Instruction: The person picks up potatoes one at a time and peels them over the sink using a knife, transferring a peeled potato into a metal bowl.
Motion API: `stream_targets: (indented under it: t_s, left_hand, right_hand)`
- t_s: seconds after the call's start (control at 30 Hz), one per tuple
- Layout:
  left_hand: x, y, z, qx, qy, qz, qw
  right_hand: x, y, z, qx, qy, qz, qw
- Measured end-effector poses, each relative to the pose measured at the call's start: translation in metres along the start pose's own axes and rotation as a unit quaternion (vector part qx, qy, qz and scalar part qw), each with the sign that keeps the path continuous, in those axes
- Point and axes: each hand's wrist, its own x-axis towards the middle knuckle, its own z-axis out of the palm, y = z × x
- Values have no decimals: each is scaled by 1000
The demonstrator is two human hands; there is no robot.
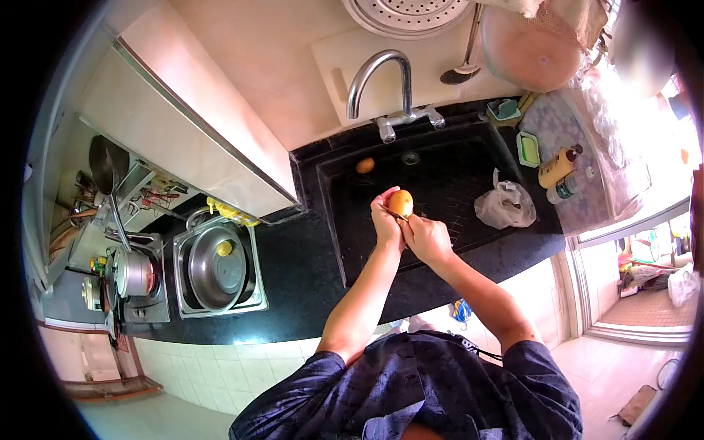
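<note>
A: What is the person holding?

B: A potato (400, 202), yellow-brown, held up over the black sink (440, 183). The left hand (386, 220) has its grip wrapped around the potato, fingers curled over its left side.

A: And the other hand?

B: The right hand (427, 238) sits just below and beside it, touching the left hand. Its grip is clenched on a thin tool (394, 213) that meets the potato's underside; what kind of tool is too small to tell.

A: What else is in the sink?

B: A second potato (365, 166) lies near the back left corner, well apart from the hands. A crumpled white plastic bag (504, 205) rests at the right side. The tap (381, 81) arches over the back edge.

A: And around it?

B: On the dark table (293, 271) to the left stands a metal basin (216, 268) with a small yellow thing inside. Further left is a stove with a pot (133, 273). To the right of the sink stand a brown bottle (559, 166) and a green soap dish (527, 149).
</note>
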Motion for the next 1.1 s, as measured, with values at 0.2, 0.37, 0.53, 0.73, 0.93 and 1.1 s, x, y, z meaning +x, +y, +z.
stream_targets:
  t_s: [0.2, 0.37, 0.53, 0.73, 0.93, 1.1]
  left_hand:
    - [-1, 0, -5, 14, -32, 12, 999]
    - [-8, 7, 4, 36, -14, 7, 999]
    - [-5, 10, 1, 62, -48, 0, 997]
    - [2, 5, -7, 76, -34, 7, 996]
    - [1, 2, -7, 77, -29, -6, 997]
    - [1, 3, -13, 39, -68, -36, 996]
  right_hand:
    - [10, 2, -17, -15, 19, 56, 998]
    - [2, 2, -9, -6, 12, 24, 1000]
    - [4, -2, -3, 5, 27, 60, 998]
    - [16, 3, -22, -21, 26, 88, 996]
    - [0, 4, -6, -3, 1, -8, 1000]
    - [-3, 1, 1, 0, 15, 38, 999]
